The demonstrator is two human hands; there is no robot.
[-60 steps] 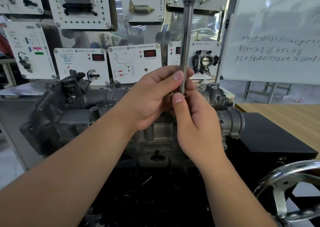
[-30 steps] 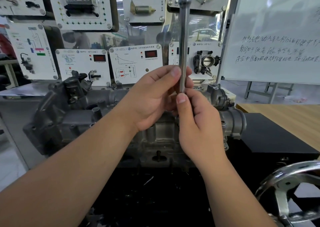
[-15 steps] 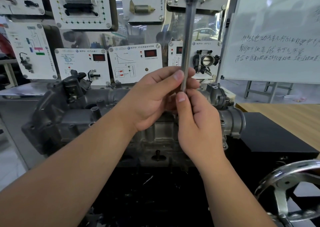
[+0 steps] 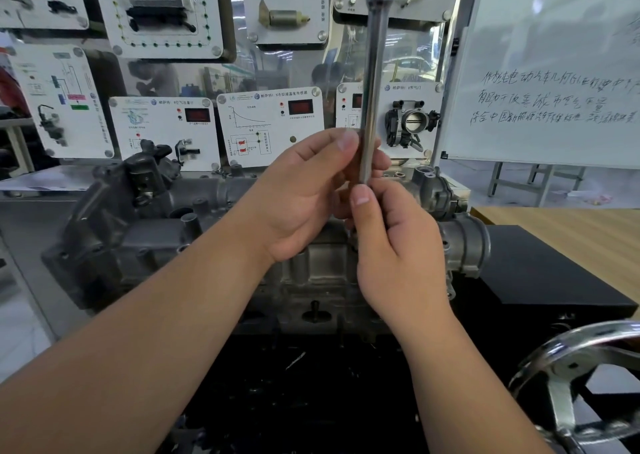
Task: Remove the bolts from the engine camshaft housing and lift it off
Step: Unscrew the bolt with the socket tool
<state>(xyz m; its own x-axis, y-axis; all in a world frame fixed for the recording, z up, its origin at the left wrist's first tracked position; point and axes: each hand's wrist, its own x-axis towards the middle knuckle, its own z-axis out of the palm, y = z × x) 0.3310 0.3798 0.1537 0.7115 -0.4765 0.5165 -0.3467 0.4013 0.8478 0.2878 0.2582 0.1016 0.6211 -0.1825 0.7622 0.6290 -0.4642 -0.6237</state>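
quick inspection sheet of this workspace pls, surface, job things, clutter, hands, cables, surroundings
surface: wooden table at right, black block on it
job's things: grey engine on its stand; long steel tool shaft upright above it
clutter: nothing seen
hands: left hand and right hand each take a fingertip grip low on the shaft
cables: nothing seen
surroundings: sensor display panels behind, throttle body on one, whiteboard at right, chrome handwheel bottom right
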